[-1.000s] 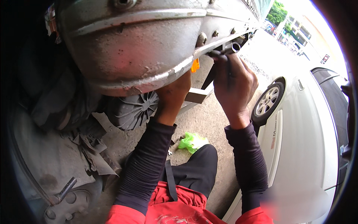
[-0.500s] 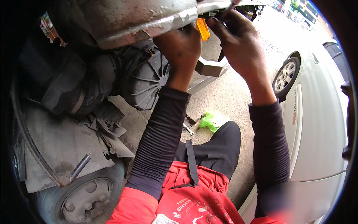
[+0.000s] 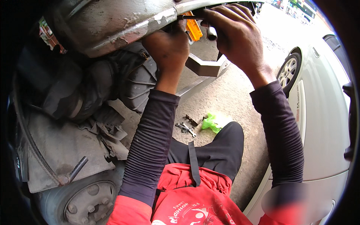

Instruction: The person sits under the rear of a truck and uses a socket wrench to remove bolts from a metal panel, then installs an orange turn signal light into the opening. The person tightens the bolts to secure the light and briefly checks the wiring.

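A worn, paint-chipped vehicle panel (image 3: pixel 123 28) spans the top of the view. Beneath its lower lip, my left hand (image 3: pixel 167 48) is raised with its fingers curled; the fingertips and anything in them are hidden. My right hand (image 3: pixel 238 41) is closed around a slim metal rod tool (image 3: pixel 192 17), whose shaft points left to the panel's edge, close above my left fingers. A silver cylindrical end (image 3: pixel 212 33) shows under the right fingers; whether it belongs to the same tool I cannot tell. Between the hands is an orange lens-like part (image 3: pixel 194 30).
Below lie wrenches (image 3: pixel 190 129) and a green plastic bag (image 3: pixel 212 123) on rough ground (image 3: pixel 240 108). A dark ribbed round housing (image 3: pixel 140 75) and a wheel (image 3: pixel 90 202) are at left. A metal bracket (image 3: pixel 204 67) juts out ahead. A silver car (image 3: pixel 322 123) stands close at right.
Both hands have shifted, the left one a little left and down. My right hand has turned, and the rod now lies nearly level, pointing left. More of the orange part and the wrenches shows.
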Tool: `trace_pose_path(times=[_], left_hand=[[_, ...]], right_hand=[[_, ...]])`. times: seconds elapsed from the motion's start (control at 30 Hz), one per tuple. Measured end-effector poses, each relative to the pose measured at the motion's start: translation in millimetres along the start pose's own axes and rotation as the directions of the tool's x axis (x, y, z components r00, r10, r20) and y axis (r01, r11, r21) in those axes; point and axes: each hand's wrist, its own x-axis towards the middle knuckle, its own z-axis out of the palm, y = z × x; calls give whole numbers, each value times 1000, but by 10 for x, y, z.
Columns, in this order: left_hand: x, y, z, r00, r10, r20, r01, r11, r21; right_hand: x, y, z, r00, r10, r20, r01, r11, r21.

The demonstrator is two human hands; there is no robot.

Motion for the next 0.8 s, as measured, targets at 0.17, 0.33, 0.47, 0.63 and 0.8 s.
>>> trace_pose_path(times=[0.17,0.33,0.47,0.63,0.8], left_hand=[[14,0,22,1000,24,0,-24,992,-125],[35,74,13,996,-82,44,89,975,-206],[29,113,0,986,-160,54,168,954,-247],[11,53,44,995,21,-93,-27,998,-62],[-53,182,103,989,-62,-138,23,962,-273]], right_hand=[[43,106,20,965,-246,-91,227,957,-180],[68,183,28,955,-287,-71,272,949,-161],[45,187,126,961,-271,-61,263,958,-117],[113,44,24,986,-107,125,110,994,-16],[37,80,144,999,-49,-3,49,990,134]])
